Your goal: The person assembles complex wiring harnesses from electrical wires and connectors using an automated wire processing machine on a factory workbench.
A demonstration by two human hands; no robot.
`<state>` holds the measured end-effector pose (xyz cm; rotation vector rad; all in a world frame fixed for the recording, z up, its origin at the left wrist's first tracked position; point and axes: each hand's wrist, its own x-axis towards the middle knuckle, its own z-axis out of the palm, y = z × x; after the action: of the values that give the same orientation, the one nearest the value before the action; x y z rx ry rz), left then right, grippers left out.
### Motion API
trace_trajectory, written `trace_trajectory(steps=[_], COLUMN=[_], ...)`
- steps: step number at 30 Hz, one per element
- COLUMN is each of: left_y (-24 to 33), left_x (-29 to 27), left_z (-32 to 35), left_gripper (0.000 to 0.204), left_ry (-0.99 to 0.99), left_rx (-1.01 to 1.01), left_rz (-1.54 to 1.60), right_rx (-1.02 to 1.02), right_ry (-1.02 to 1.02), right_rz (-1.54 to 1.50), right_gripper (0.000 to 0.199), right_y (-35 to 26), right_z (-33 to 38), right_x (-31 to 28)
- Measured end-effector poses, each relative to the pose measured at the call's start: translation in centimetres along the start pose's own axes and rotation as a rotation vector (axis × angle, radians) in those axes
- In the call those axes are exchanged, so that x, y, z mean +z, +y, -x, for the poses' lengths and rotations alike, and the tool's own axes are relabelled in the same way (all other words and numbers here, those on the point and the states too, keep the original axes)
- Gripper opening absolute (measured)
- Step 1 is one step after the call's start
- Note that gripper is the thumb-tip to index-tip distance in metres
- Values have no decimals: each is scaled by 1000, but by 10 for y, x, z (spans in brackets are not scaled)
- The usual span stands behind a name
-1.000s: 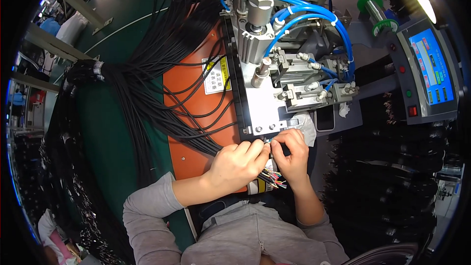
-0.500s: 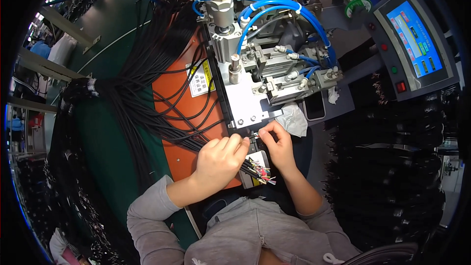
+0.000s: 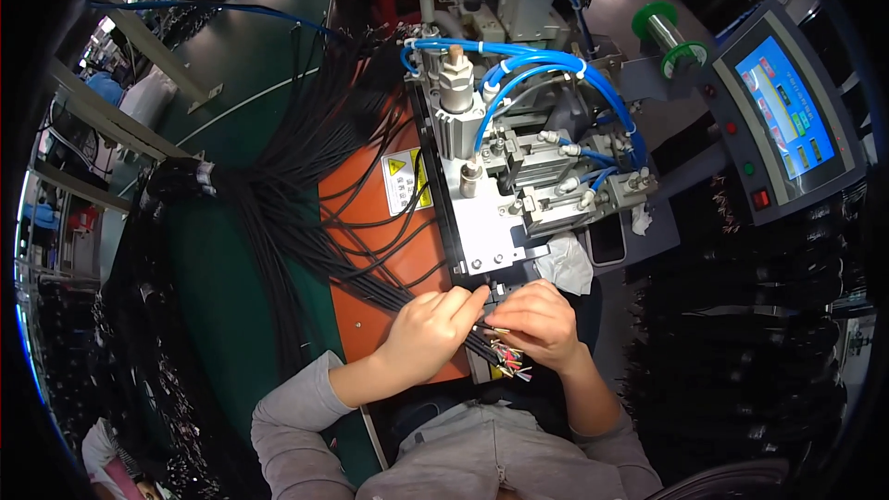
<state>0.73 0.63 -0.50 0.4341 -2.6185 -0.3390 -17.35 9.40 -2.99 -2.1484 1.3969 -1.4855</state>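
My left hand (image 3: pixel 428 333) grips a bunch of black cables (image 3: pixel 370 282) that runs across the orange mat (image 3: pixel 370 222) from the upper left. My right hand (image 3: pixel 542 322) pinches the stripped cable ends (image 3: pixel 507 356), where thin coloured wires fan out. Both hands meet just below the front edge of a metal pneumatic machine (image 3: pixel 500 194) with blue air hoses (image 3: pixel 519 65). Fingertips of the two hands nearly touch.
A large bundle of black cables (image 3: pixel 250 176) is tied at the left over the green table. A touch-screen control panel (image 3: pixel 787 111) with coloured buttons stands at the right. A green spool (image 3: pixel 667 37) sits behind the machine. A crumpled white cloth (image 3: pixel 567 264) lies by the machine.
The view has shifted, so the machine and hands sit lower and further right in the picture. Both hands stay together on the cable ends at the machine's front edge.
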Motion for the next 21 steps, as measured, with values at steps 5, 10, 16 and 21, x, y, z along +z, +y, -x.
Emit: trace_trajectory(steps=[5,10,16,21], left_y=[-5,-8,-6,-5], left_x=[-9,-5,1,1], left_z=[-6,-13,-13,-12], left_gripper=[38,28,22,20], left_ry=[262,231,298,325], left_rx=[247,193,124,126], left_rz=[81,79,171,157], right_rx=[131,250,508,406], right_ry=[184,289,510,363], right_rz=[-47,-256,-554,-332], right_gripper=[21,21,20,11], right_y=[-2,-11,-24,-23], right_z=[8,-8,-6,-9], right_x=[-9,8,25,16])
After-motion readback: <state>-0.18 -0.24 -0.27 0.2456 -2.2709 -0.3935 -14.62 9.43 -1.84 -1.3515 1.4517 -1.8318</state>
